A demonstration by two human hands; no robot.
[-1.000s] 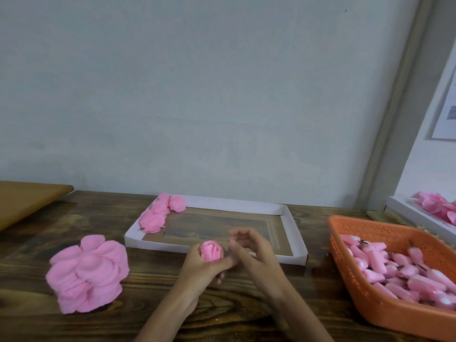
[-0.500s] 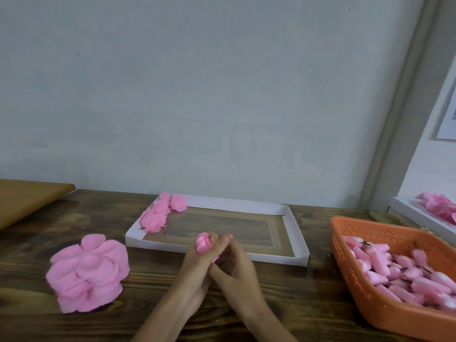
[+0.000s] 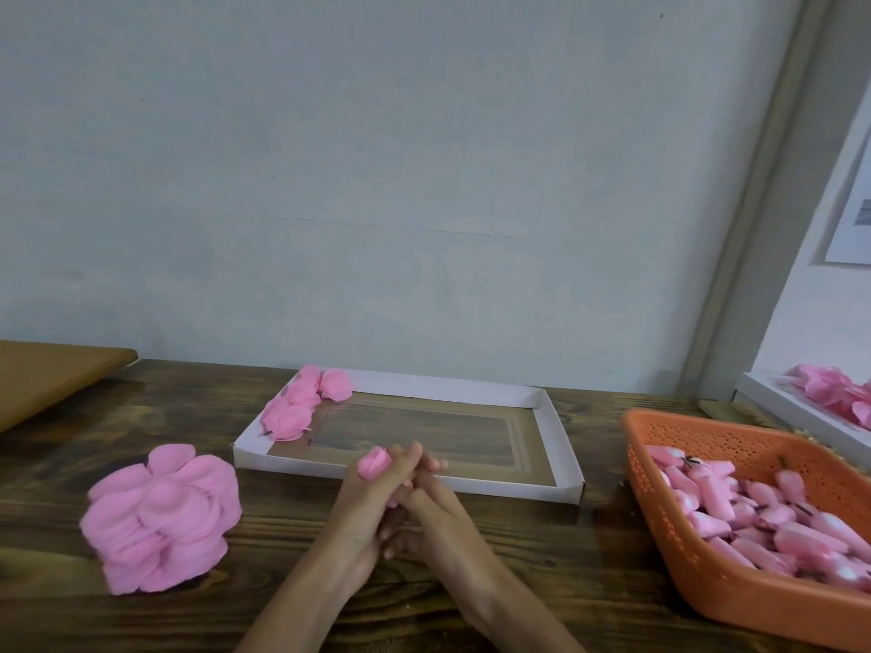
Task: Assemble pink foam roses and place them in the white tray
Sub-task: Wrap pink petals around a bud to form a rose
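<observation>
**Hands at the tray's near rim.** Both hands meet at the centre of the wooden surface (image 3: 589, 582). The left hand (image 3: 365, 506) grips a part-made pink rose (image 3: 374, 461), bloom upward. The right hand (image 3: 436, 509) lies against it with fingers curled at the rose's base; whether they pinch it cannot be told. The white tray (image 3: 495, 485) lies directly beyond the fingertips, long axis left to right, its near rim just past the rose. Placing the rose would need only a short forward reach, the left hand being nearer. Finished roses (image 3: 301, 407) occupy the tray's far-left corner. Loose petals (image 3: 160, 516) lie to the left, an orange basket (image 3: 650, 501) of buds to the right. A pale wall (image 3: 424, 181) backs the surface.
</observation>
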